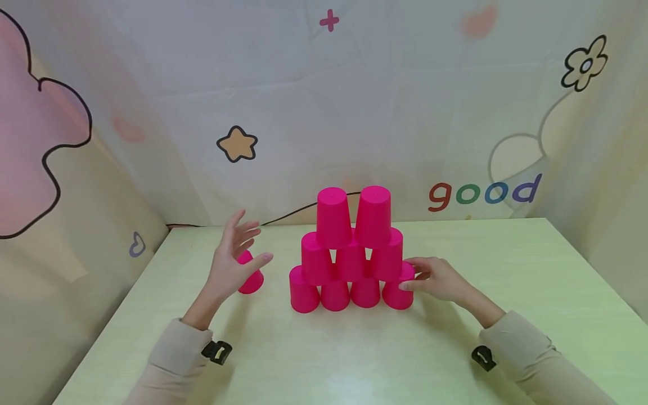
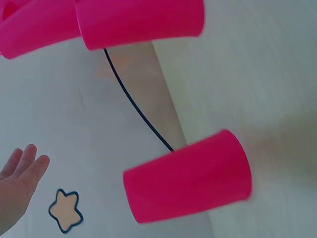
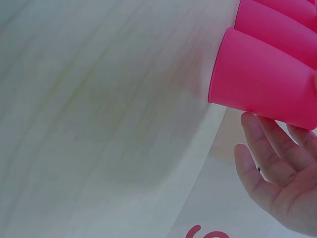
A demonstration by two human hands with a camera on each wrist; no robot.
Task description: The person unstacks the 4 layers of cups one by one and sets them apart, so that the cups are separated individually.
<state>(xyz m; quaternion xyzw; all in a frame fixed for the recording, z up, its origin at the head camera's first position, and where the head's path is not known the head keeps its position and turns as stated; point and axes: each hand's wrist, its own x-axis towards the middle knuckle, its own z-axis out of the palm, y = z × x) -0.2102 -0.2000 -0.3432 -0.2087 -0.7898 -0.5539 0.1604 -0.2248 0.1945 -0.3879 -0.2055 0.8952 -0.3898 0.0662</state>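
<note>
A pyramid of upside-down pink cups stands mid-table: several in the bottom row, three in the middle and two side by side on top. My right hand is at the bottom row's right-end cup, its thumb across the front and its fingers along the far right side, holding it lightly. My left hand is raised, fingers spread and holding nothing. Just behind it a single pink cup stands upside down on the table, partly hidden by the hand; the left wrist view shows this cup whole.
The pale table runs back to a printed cloth backdrop with a star and the word "good". Cloth also closes in the left and right sides. A black clip-like device sits at the left wrist, another at the right.
</note>
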